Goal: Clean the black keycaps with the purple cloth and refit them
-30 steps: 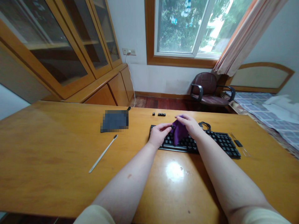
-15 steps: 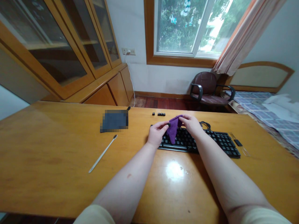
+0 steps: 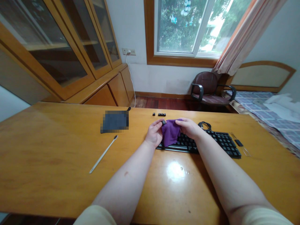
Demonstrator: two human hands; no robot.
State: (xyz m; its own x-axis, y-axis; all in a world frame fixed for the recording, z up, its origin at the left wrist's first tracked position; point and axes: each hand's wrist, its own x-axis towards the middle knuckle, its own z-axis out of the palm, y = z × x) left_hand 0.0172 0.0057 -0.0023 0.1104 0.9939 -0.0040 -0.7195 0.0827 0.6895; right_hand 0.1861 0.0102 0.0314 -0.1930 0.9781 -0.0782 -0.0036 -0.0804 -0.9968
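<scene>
Between the thumb and fingers of my left hand point(image 3: 154, 133) is a small black keycap point(image 3: 163, 122). My right hand point(image 3: 189, 128) pinches the upper right corner of a purple cloth point(image 3: 171, 132), which hangs spread out beside the keycap, its left edge close to my left fingers. Under both hands lies a black keyboard point(image 3: 220, 142), its left part covered by the cloth and my hands. Several loose black keycaps point(image 3: 161, 114) sit beyond them in a short row, with a single keycap point(image 3: 153, 114) a little to the left.
On the wooden desk point(image 3: 58, 156), a long white-handled brush point(image 3: 103, 155) lies at the left, below a blurred dark flat object point(image 3: 114, 121). A wire keycap puller point(image 3: 239, 143) rests right of the keyboard. A coiled black cable point(image 3: 204, 126) lies behind the keyboard.
My left hand has moved slightly left with the keycap, apart from the cloth's fold. The cloth, folded narrow before, now hangs wider and flatter from my right hand.
</scene>
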